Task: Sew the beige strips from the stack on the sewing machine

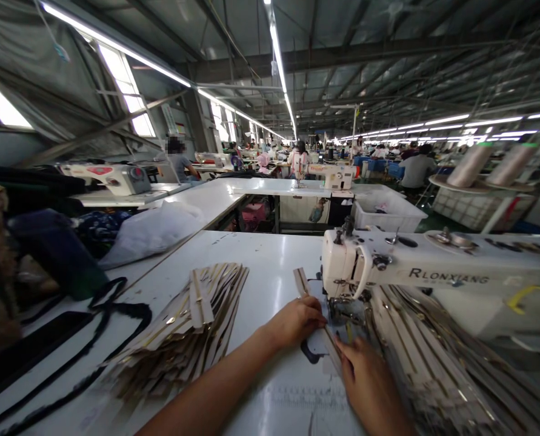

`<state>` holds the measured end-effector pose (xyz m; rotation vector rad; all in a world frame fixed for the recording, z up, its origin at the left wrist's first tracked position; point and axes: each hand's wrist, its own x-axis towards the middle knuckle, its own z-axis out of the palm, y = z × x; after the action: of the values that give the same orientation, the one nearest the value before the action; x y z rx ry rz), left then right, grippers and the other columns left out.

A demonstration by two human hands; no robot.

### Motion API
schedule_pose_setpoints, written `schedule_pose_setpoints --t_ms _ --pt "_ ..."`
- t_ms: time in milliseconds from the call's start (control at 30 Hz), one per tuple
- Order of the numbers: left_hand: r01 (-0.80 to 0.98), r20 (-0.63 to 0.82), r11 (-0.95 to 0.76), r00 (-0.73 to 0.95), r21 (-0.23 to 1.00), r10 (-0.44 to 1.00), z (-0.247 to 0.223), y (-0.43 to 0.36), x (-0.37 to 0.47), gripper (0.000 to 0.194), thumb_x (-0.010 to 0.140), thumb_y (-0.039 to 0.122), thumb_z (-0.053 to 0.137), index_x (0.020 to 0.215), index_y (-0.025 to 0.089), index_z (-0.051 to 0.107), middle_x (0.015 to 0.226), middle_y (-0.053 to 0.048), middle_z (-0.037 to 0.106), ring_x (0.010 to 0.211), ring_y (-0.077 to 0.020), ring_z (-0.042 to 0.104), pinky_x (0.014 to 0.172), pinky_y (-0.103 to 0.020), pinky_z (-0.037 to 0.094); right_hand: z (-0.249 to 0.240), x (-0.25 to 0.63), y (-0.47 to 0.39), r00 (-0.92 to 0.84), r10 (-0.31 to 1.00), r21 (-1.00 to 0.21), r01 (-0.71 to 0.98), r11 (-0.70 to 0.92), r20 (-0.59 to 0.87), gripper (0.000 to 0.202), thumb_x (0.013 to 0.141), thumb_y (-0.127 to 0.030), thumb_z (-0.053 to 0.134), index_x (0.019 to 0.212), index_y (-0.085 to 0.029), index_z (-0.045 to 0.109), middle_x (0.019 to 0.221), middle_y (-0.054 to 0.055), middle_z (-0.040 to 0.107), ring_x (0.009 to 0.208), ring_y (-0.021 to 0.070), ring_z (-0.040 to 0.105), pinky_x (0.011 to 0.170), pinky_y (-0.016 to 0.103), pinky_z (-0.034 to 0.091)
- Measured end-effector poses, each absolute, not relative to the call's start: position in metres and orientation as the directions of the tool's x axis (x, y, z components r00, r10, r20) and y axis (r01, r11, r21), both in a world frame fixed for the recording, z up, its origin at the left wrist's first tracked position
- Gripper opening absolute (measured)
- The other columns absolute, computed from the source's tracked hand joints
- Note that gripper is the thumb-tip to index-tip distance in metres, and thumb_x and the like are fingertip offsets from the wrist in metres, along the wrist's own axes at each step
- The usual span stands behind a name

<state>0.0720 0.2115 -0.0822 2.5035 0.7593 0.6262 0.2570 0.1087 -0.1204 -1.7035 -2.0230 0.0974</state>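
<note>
A beige zipper strip (300,280) lies at a slant on the white table, just left of the needle area of a white sewing machine (345,263). My left hand (297,320) is closed on its middle, fingers bent together beside the presser foot. Lower down, my right hand (365,375) holds the same strip between thumb and fingers, near the table's front. To the left sits a pile of beige zipper strips (192,327) with gold-coloured teeth. More zipper strips (415,357) are heaped beneath and right of the machine arm.
Black cord (110,309) and a dark flat object (33,351) lie at the left, near a white plastic bag (160,227). A white bin (388,212) stands behind the machine. Other sewing machines (124,178) and seated people (417,166) are farther back.
</note>
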Motion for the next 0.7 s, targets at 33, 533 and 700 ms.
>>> schedule_pose_setpoints --t_ms 33,533,700 --pt "0.402 0.288 -0.749 0.745 0.526 0.602 -0.082 0.211 0.072 0.020 0.091 0.019 0.057 0.100 0.019 0.075 0.099 -0.009 0.065 0.090 -0.0202 0.061 0.085 -0.028 0.047 -0.119 0.257 0.107 -0.120 0.946 -0.323 0.921 0.219 0.300 0.044 0.087 -0.011 0.036 0.115 -0.018 0.069 0.093 0.010 0.069 0.082 0.0219 0.069 0.074 0.031 0.054" --pt "0.502 0.285 -0.742 0.706 0.445 0.649 -0.094 0.244 0.087 0.020 0.091 0.021 0.057 0.094 0.017 0.076 0.102 -0.010 0.065 0.095 -0.0250 0.058 0.085 -0.034 0.047 -0.104 0.247 0.133 -0.176 0.965 -0.229 0.948 0.219 0.195 0.038 0.089 -0.006 0.038 0.109 -0.015 0.069 0.099 0.011 0.071 0.087 0.0205 0.069 0.074 0.027 0.052" --pt "0.346 0.319 -0.747 0.744 0.567 0.587 -0.104 0.259 0.091 0.022 0.090 0.027 0.059 0.083 0.016 0.076 0.103 -0.008 0.065 0.101 -0.0240 0.058 0.091 -0.034 0.046 -0.115 0.244 0.124 -0.130 0.961 -0.256 0.947 0.193 0.246 0.039 0.089 -0.007 0.036 0.110 -0.014 0.068 0.099 0.011 0.071 0.086 0.0204 0.069 0.073 0.027 0.053"
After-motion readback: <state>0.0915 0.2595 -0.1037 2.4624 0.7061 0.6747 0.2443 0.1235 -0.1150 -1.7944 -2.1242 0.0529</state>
